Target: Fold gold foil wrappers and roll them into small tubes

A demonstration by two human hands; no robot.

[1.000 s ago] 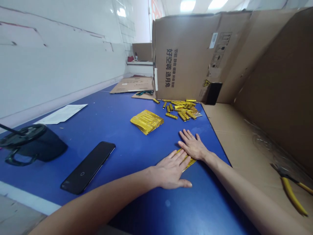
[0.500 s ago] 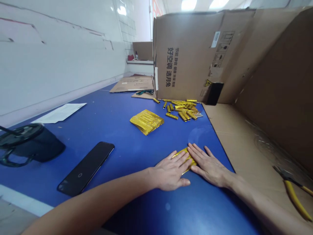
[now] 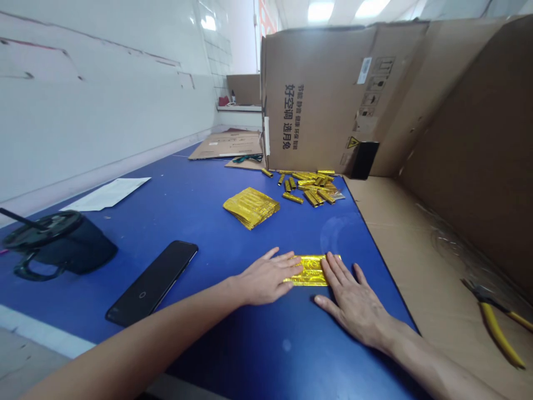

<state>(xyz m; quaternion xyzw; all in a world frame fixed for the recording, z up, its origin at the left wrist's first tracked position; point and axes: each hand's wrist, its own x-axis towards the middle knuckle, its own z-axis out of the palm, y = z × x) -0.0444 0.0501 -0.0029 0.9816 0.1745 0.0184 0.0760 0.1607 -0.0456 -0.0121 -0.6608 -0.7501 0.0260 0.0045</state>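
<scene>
Two open, flat hands are resting on a gold foil sheet (image 3: 311, 270) on the blue table (image 3: 250, 344), the left hand (image 3: 268, 278) covering its left end, the right hand (image 3: 358, 305) its right.
Ahead, a gold foil stack (image 3: 252, 207) is lying near small gold pieces (image 3: 292, 198), and a big cardboard box (image 3: 325, 94) is blocking the view beyond; a phone (image 3: 156, 283) and dark mug (image 3: 79, 244) are sitting leftward, pliers (image 3: 495, 328) rightward on cardboard. Fingers are hiding the sheet's ends, and one plier handle is running out of sight. The glossy tabletop is stretching along a pale wall (image 3: 116, 83) beneath ceiling lights (image 3: 320, 11).
</scene>
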